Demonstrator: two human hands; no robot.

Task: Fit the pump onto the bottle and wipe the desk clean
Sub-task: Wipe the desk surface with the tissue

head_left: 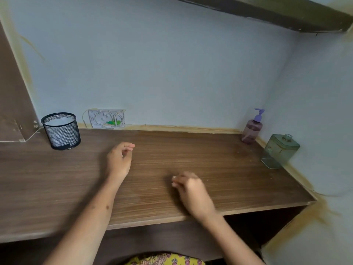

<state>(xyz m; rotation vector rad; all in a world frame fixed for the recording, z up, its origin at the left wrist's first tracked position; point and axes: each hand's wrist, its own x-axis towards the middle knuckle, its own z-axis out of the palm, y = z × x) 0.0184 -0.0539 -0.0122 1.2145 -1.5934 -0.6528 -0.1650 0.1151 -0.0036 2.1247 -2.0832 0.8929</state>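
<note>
We keep both hands, left [119, 159] and right [191, 190], loosely curled and empty over the counter [219, 169], since the pump bottle [252, 131] already stands at right.

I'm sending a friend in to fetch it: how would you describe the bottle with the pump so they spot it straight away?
Look at the brown wooden desk and follow its back edge to the far right corner, where the two walls meet. The pump bottle stands upright there against the back wall. Unlike the squarish green bottle beside it, which has an open neck, it is round, purplish and topped with a lilac pump.
</note>
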